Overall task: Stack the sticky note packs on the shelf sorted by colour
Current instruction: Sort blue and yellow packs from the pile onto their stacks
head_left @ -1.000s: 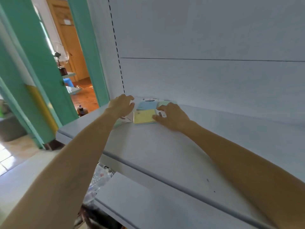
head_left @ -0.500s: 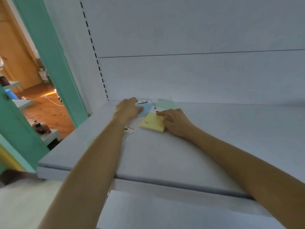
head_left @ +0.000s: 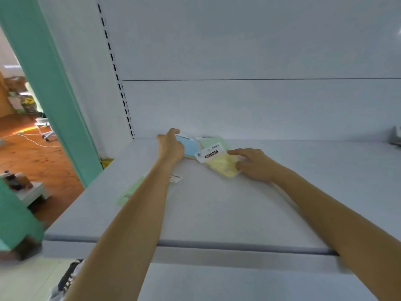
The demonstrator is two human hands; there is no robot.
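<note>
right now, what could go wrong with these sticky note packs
The front green pack lies under the left forearm near the shelf's left edge; pulling that arm back could sweep it off. The yellow pack sits skewed under the right hand, its white header against the blue pack and rear green pack; sliding it may knock those crooked.
</note>
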